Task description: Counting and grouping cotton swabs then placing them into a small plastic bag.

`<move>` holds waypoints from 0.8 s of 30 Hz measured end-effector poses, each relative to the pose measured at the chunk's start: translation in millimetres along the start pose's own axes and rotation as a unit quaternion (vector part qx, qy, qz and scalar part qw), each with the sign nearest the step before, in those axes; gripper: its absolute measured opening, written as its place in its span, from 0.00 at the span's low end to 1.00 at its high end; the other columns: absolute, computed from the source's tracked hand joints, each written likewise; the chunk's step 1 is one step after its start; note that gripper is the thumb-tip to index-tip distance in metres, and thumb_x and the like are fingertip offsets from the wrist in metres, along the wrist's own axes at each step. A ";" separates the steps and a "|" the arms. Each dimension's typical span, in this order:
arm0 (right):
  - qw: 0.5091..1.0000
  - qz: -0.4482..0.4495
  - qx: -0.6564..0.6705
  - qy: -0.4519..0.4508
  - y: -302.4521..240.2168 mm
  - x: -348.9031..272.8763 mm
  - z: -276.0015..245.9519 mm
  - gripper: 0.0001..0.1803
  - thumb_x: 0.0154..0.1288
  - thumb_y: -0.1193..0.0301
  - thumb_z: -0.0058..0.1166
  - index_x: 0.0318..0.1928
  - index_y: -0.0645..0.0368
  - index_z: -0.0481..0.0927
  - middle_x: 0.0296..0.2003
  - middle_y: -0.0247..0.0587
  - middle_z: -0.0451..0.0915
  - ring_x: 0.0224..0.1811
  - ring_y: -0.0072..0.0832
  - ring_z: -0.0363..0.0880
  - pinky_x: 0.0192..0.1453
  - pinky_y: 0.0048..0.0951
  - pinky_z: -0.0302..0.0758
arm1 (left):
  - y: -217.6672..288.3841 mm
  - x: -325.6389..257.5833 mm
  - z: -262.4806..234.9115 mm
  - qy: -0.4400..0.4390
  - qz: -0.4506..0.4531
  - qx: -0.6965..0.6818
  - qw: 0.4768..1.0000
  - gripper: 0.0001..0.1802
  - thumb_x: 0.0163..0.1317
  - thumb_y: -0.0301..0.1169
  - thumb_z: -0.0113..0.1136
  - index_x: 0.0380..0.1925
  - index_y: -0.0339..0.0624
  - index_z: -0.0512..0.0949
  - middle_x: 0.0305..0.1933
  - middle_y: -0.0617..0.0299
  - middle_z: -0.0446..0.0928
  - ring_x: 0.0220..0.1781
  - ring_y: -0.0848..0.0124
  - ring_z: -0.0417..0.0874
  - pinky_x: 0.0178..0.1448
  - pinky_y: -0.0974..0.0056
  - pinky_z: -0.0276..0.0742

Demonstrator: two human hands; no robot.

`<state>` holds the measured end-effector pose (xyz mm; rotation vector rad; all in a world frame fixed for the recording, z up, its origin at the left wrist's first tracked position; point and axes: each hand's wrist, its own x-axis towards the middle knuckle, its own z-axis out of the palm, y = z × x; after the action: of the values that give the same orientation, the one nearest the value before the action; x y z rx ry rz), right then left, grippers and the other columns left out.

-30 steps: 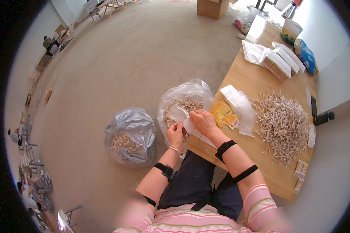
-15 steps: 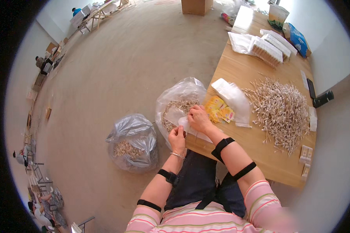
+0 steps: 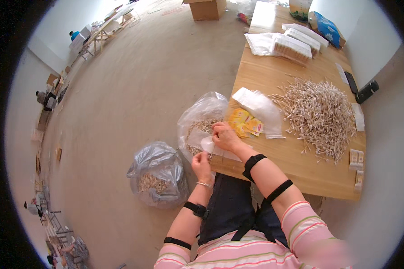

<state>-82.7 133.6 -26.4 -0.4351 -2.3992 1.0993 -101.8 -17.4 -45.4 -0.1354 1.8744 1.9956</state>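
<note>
At the near left corner of the wooden table [image 3: 296, 172], my two hands are close together. A small clear plastic bag [image 3: 207, 143] is between them, its film catching the light. My right hand [image 3: 225, 136] pinches the bag's upper side, fingers bent. Just below and to the left, my left hand [image 3: 201, 167] is closed, its fingertips at the bag's lower edge; their exact grip is partly hidden. Beneath and behind the hands stands a large open plastic sack [image 3: 197, 105] holding many cotton swabs. Beside my right hand lie yellow printed cards [image 3: 244, 122].
Flat clear bags [image 3: 260, 107] lie by the cards, and a heap of loose cotton swabs [image 3: 318, 116] covers the table's right part. Filled packs [image 3: 292, 47] lie at the far end. Another sack of swabs [image 3: 159, 175] stands on the floor, and a cardboard box [image 3: 206, 10] farther off.
My left hand has drawn slightly down and away from my right hand, which still pinches the bag. The whole view has shifted a little.
</note>
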 end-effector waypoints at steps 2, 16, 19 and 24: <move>1.000 0.007 0.010 0.000 1.7 0.0 2.4 0.06 0.49 0.73 0.52 0.24 0.63 0.77 0.41 0.48 0.79 0.48 0.46 0.72 0.54 0.38 0.71 | 5.7 10.9 -5.2 -0.021 -0.029 -0.008 0.999 0.08 0.63 0.33 0.58 0.33 0.39 0.75 0.26 0.70 0.73 0.26 0.80 0.71 0.32 0.74 0.68; 0.992 -0.036 -0.111 -0.037 9.9 4.8 0.4 0.05 0.42 0.79 0.48 0.24 0.60 0.74 0.32 0.48 0.76 0.42 0.45 0.73 0.50 0.39 0.72 | -23.6 -3.1 6.7 -0.084 0.085 0.206 0.971 0.12 0.60 0.32 0.62 0.34 0.35 0.72 0.32 0.62 0.74 0.33 0.74 0.73 0.40 0.68 0.72; 1.000 -0.005 0.008 -0.022 -1.7 -1.8 -12.1 0.12 0.41 0.80 0.50 0.32 0.59 0.76 0.42 0.49 0.76 0.50 0.45 0.72 0.52 0.37 0.71 | -33.8 -3.3 12.6 -0.042 0.081 0.163 0.982 0.19 0.60 0.30 0.61 0.44 0.32 0.64 0.38 0.60 0.69 0.38 0.72 0.71 0.43 0.67 0.72; 0.975 -0.081 -0.082 0.188 -29.3 -36.6 -64.4 0.14 0.45 0.79 0.51 0.37 0.57 0.77 0.46 0.49 0.75 0.58 0.44 0.69 0.61 0.42 0.64 | -10.0 -27.8 15.0 0.125 0.293 0.382 0.867 0.35 0.54 0.33 0.65 0.56 0.32 0.58 0.55 0.46 0.65 0.57 0.55 0.67 0.63 0.54 0.61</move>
<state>-20.4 138.5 22.9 -0.4480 -2.1490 0.6791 -69.9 -8.6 -43.9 0.4750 3.0031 1.3962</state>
